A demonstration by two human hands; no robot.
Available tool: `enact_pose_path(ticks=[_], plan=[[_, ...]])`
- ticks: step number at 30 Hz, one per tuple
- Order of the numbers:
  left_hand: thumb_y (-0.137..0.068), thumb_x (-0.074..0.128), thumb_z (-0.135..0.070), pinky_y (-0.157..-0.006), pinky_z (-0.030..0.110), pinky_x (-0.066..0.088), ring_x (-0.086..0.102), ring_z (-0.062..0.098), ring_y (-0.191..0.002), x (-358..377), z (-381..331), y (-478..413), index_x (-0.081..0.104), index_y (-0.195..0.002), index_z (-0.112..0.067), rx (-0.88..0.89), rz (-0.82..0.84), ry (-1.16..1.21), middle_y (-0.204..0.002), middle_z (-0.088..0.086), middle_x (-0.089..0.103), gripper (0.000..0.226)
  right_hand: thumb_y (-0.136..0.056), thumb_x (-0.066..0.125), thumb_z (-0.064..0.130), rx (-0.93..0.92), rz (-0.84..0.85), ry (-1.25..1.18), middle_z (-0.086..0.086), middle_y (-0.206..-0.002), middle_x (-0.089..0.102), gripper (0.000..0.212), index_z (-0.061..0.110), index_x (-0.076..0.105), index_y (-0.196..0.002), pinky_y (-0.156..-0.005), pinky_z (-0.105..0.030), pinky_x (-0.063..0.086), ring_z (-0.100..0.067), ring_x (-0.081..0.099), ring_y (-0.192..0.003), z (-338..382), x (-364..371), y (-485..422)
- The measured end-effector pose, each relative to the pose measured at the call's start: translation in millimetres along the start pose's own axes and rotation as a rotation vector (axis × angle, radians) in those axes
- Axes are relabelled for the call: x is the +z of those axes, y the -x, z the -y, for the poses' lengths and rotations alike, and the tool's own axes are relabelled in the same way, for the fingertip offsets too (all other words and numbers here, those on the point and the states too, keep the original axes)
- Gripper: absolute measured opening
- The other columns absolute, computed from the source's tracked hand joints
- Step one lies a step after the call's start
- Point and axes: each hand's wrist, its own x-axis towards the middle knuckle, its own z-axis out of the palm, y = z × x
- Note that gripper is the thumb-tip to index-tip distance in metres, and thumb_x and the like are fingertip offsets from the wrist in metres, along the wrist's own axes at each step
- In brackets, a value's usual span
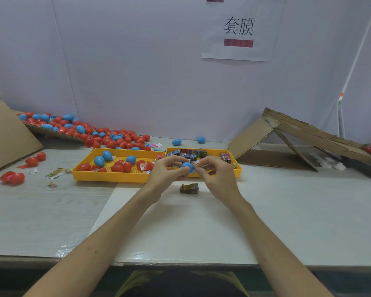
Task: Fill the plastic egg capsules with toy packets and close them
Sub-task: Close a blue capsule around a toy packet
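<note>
**eggfan22:** So where's the blue egg capsule [187, 166] at?

**trayguy:** It's up off the table [51, 211], held between both hands just in front of the right yellow tray [212, 149], the one with the toy packets. The left grip [165, 170] has fingers and thumb curled round its left side. The right grip [218, 174] pinches at its right end. It's too small to tell if that pinch is on the shell or on a bit of packet there.

**eggfan22:** Anything under the hands?

**trayguy:** One loose toy packet [189, 188] lies on the white sheet [180, 228], just below the hands. The left yellow tray [107, 176] holds red and blue eggs. A big egg pile [116, 140] sits behind it by the wall, and folded cardboard [287, 136] is off to the right.
</note>
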Motion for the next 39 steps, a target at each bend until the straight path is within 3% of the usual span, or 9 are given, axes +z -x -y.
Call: enact_pose_path(ticks=[19,34,39], plan=[[-0.086,0.079,-0.019,-0.072,0.027,0.061,0.077,0.024,-0.085,0.9,-0.1,2.2,0.074,-0.103,-0.018,-0.055,0.036,0.101,-0.094,0.007,0.076,0.018,-0.085,0.079,0.014,-0.024,0.022,0.019,0.013,-0.089,0.069,0.011,0.02,0.071,-0.089,-0.06,-0.015,0.048,-0.005,0.067,-0.082,1.9,-0.3,1.6],[-0.093,0.071,-0.013,-0.073,0.024,0.06,0.076,0.027,-0.094,-2.1,-4.5,5.6,0.075,-0.105,-0.013,-0.136,0.109,0.251,-0.099,0.01,0.079,0.013,-0.081,0.084,0.02,0.027,0.019,-0.036,0.016,-0.098,0.069,0.026,0.024,0.07,-0.103,-0.079,-0.01,0.046,0.002,0.062,-0.095,6.3,-3.7,-1.4],[-0.095,0.069,-0.011,-0.075,0.026,0.061,0.076,0.03,-0.097,-3.0,-4.0,5.9,0.074,-0.11,-0.011,-0.157,0.141,0.312,-0.104,0.015,0.077,0.016,-0.08,0.085,0.019,0.058,0.035,-0.092,0.01,-0.1,0.072,0.03,0.022,0.069,-0.106,-0.079,-0.025,0.057,-0.003,0.068,-0.097,5.9,-3.3,-0.6]])
